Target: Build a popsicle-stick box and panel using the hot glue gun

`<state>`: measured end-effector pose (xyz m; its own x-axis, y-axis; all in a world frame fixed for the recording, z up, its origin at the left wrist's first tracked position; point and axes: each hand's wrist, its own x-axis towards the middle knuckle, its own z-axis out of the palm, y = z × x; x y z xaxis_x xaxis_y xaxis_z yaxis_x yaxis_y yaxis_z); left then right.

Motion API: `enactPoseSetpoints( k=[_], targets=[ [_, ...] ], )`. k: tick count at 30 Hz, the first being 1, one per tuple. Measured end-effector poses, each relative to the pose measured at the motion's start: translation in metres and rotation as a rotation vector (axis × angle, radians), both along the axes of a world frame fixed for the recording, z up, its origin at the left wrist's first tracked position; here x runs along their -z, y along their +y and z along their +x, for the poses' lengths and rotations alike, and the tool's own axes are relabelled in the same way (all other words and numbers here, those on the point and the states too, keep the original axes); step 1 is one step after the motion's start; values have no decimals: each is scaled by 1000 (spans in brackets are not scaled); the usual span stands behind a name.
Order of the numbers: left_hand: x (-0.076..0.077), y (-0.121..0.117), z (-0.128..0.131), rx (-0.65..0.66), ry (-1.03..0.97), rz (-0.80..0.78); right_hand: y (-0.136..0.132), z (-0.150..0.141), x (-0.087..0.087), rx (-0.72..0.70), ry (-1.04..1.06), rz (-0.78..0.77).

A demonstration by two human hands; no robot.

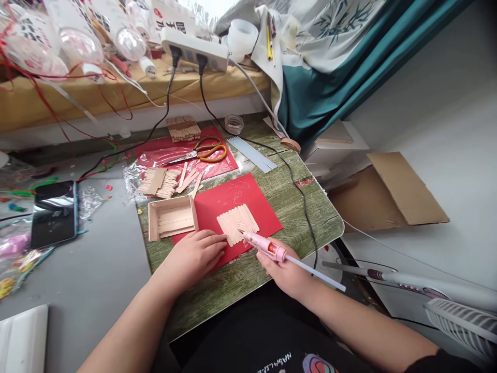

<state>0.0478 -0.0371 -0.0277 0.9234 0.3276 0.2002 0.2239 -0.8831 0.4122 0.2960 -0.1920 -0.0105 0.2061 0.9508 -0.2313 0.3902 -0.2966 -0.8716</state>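
My right hand is closed round a pink hot glue gun with a clear glue stick poking out behind. Its nozzle touches the near edge of a flat panel of popsicle sticks lying on a red paper sheet. My left hand rests flat on the red sheet just left of the panel, fingers stretched out toward it. An open box made of popsicle sticks sits on the green wood-grain board beside the sheet.
Loose sticks on plastic wrap, orange-handled scissors, spare glue sticks and a tape roll lie farther back. A black cord runs to a power strip. A phone lies left; cardboard right.
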Motion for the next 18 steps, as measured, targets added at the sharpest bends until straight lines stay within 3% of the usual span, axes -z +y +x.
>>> enactPoseSetpoints(
  k=[6,11,18],
  targets=[
    [2,1,-1,7,-25,11,24,-6,-29,-152,-163,-24],
    [2,1,-1,-3,-65,4,34,-22,-30,-206,-174,-41],
    [2,0,-1,-22,-76,-43,39,-23,-33,-196,-178,-124]
  ],
)
